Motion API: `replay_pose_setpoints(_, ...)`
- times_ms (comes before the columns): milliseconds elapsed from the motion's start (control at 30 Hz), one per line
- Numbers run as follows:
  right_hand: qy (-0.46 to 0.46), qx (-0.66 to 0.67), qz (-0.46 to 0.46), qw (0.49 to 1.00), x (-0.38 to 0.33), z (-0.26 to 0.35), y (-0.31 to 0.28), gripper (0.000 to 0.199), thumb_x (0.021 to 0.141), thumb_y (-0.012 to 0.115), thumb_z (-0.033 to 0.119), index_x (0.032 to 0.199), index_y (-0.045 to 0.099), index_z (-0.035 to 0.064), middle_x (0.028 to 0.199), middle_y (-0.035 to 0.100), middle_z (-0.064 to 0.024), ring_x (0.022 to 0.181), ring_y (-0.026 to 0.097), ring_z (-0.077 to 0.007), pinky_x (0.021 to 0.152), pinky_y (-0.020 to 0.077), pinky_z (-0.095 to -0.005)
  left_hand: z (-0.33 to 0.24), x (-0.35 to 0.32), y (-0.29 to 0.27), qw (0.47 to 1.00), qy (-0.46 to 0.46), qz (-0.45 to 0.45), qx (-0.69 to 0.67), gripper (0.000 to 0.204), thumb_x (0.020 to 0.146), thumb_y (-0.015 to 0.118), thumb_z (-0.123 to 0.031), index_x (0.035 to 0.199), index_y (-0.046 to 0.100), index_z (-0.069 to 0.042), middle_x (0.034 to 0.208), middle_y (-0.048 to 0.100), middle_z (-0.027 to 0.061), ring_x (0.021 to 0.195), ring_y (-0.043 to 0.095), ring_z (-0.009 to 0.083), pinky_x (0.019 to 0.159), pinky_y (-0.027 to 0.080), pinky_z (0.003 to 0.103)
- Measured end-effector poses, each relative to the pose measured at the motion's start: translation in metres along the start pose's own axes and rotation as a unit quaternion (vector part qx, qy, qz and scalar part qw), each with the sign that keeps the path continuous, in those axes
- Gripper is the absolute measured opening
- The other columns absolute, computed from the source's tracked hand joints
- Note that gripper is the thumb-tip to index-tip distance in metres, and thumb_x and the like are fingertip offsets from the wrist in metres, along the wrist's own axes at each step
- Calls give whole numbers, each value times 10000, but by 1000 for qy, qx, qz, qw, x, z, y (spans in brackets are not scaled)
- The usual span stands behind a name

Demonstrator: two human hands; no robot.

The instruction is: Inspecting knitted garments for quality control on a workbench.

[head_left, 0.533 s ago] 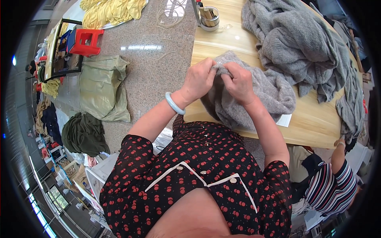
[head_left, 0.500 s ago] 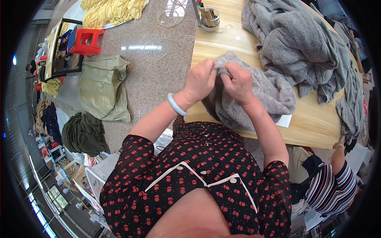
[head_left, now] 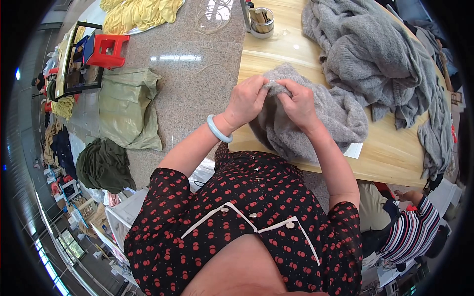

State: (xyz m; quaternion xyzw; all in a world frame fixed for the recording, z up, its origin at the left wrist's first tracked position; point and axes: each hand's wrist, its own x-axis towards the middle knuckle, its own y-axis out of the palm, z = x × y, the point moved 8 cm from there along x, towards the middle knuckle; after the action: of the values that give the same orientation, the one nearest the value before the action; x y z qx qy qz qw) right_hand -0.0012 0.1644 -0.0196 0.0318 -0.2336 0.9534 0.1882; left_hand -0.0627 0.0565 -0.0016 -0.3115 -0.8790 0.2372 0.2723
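Note:
A grey knitted garment [head_left: 323, 111] lies bunched over the near left edge of the wooden table [head_left: 390, 153]. My left hand [head_left: 247, 100] pinches one of its edges between thumb and fingers. Close beside it, my right hand [head_left: 298, 103] grips the same edge, so a short stretch of knit is held up between the two. The fingertips partly hide that stretch, and I cannot make out anything smaller in them. A pale bangle [head_left: 219, 129] circles my left wrist. Part of a white sheet [head_left: 353, 150] sticks out from under the garment.
More grey knitwear [head_left: 375, 54] is heaped on the table's right side. A round container with tools [head_left: 261, 23] stands at the far left corner. Leftward on the floor are an olive sack [head_left: 129, 108], a red stool [head_left: 107, 51] and dark green cloth [head_left: 104, 165]. A person in stripes [head_left: 412, 232] is at lower right.
My hands have shifted very slightly, and the pinched edge has turned a little between them. At lower right, the striped person's arm has drawn back from the hanging grey knitwear.

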Motion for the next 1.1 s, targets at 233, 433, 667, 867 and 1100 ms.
replay_pose_setpoints(233, -50, -45, -60, 996, -2, 9, -3, 189, 669, 561, -3, 856, 587, 7, 727, 593, -140, 591, 575, -246, 543, 450, -301, 2, 2, 5, 999, -33, -3, -3, 59, 763, 539, -28, 814, 526, -4, 647, 526, 159, 570, 535, 307, 511, 420, 350)
replay_pose_setpoints(433, -68, -70, -108, 989, -3, 11, -4, 166, 654, 580, 12, 819, 565, 14, 778, 592, -140, 684, 587, -298, 598, 477, -334, 0, -12, 21, 992, -99, -76, -24, 64, 750, 518, -27, 809, 496, -12, 710, 530, 192, 669, 528, 362, 576, 427, 402)
replay_pose_setpoints(667, -29, 26, -88, 995, -8, 4, -17, 222, 670, 528, -53, 880, 567, 7, 810, 592, -130, 690, 587, -255, 625, 468, -285, 17, -12, 11, 961, -189, -36, -200, 143, 793, 540, -57, 928, 542, -9, 710, 570, 84, 648, 566, 178, 543, 444, 282)
replay_pose_setpoints(867, -89, -33, -19, 995, -7, 20, -16, 289, 643, 518, -78, 909, 566, 25, 827, 591, -121, 712, 583, -246, 649, 464, -282, 23, 4, 32, 891, -220, 217, -333, 188, 844, 530, -114, 982, 595, -4, 803, 571, -4, 743, 506, 42, 628, 424, 190)
replay_pose_setpoints(1100, -68, -85, -42, 993, 2, 12, -26, 297, 645, 534, -69, 923, 566, 32, 854, 595, -128, 765, 596, -252, 688, 472, -305, 31, -20, 39, 926, -224, 67, -297, 232, 838, 548, -145, 1004, 557, 17, 813, 580, 15, 713, 507, 55, 643, 422, 197)
